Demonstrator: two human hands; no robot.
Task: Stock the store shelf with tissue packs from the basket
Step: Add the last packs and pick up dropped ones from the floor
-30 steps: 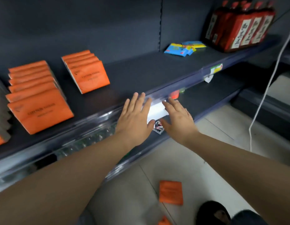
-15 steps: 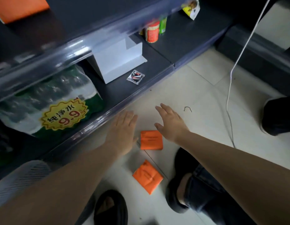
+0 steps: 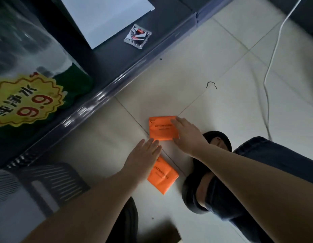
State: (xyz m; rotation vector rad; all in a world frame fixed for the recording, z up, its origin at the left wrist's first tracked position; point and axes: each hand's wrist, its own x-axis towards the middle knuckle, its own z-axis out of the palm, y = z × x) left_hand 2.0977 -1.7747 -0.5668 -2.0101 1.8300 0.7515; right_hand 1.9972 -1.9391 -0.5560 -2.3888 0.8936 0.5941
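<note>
Left grip (image 3: pixel 143 155) and right grip (image 3: pixel 187 135), fingers straight, flank the far tissue pack (image 3: pixel 161 129), its "COTTON" line running left-right; the near tissue pack (image 3: pixel 163 178) lies diagonal on the floor (image 3: pixel 213 58).

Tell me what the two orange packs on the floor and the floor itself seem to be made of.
Far orange pack and near orange pack: likely thin plastic film, fairly matte; the near one shows creases. Floor: apparently glazed ceramic tile; pale, smooth, straight grout lines, soft reflections.
</note>
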